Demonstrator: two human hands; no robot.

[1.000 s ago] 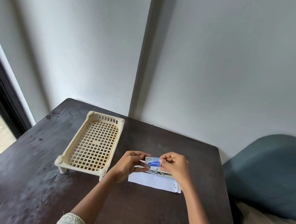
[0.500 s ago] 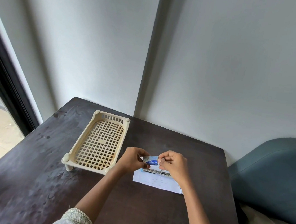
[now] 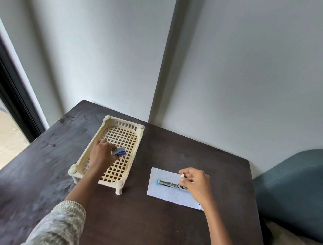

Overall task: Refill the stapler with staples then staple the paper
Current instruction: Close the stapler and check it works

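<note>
My left hand (image 3: 102, 154) holds a small blue staple box (image 3: 120, 151) over the cream lattice basket (image 3: 86, 157). My right hand (image 3: 195, 182) pinches a short strip of staples (image 3: 182, 175) between thumb and fingertips, just above the stapler. The stapler (image 3: 167, 183), metal with a light blue end, lies open and flat on a white sheet of paper (image 3: 165, 194) on the dark table. The stapler's right end is hidden behind my right hand.
The dark wooden table (image 3: 146, 229) stands against a grey wall. A blue padded chair (image 3: 298, 190) is at the right edge. A dark door frame (image 3: 6, 87) runs along the left.
Both hands were together over the paper on the staple box. My left hand has carried the box left to the basket. My right hand stays by the stapler with a staple strip.
</note>
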